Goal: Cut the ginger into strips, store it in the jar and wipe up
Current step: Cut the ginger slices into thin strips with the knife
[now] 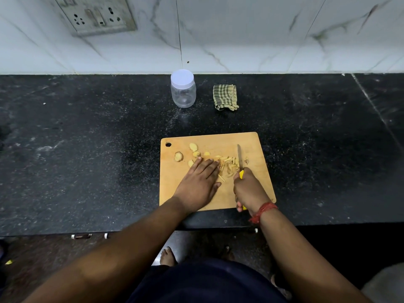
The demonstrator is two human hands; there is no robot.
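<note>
Ginger strips (228,165) lie mid-cutting board (258,149), slices just left of them. Left hand (197,184) rests flat, fingers spread, beside the strips; right hand (249,191) grips a yellow-handled knife (239,157).

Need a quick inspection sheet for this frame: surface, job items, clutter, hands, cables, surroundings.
Surface: black speckled stone counter, dusty specks; wooden cutting board near the front edge.
Job's things: ginger strips and uncut ginger pieces on the board; clear jar with white lid on, looks empty; checked cloth folded to the jar's right, apart from it.
Clutter: small scraps on the counter, nothing else seen.
Hands: left hand flat on the ginger; right hand in a closed grip on the yellow-handled knife, blade by the strips.
Cables: nothing seen.
Surroundings: marble-look wall tiles, socket plate upper left; bare feet on the floor below.
</note>
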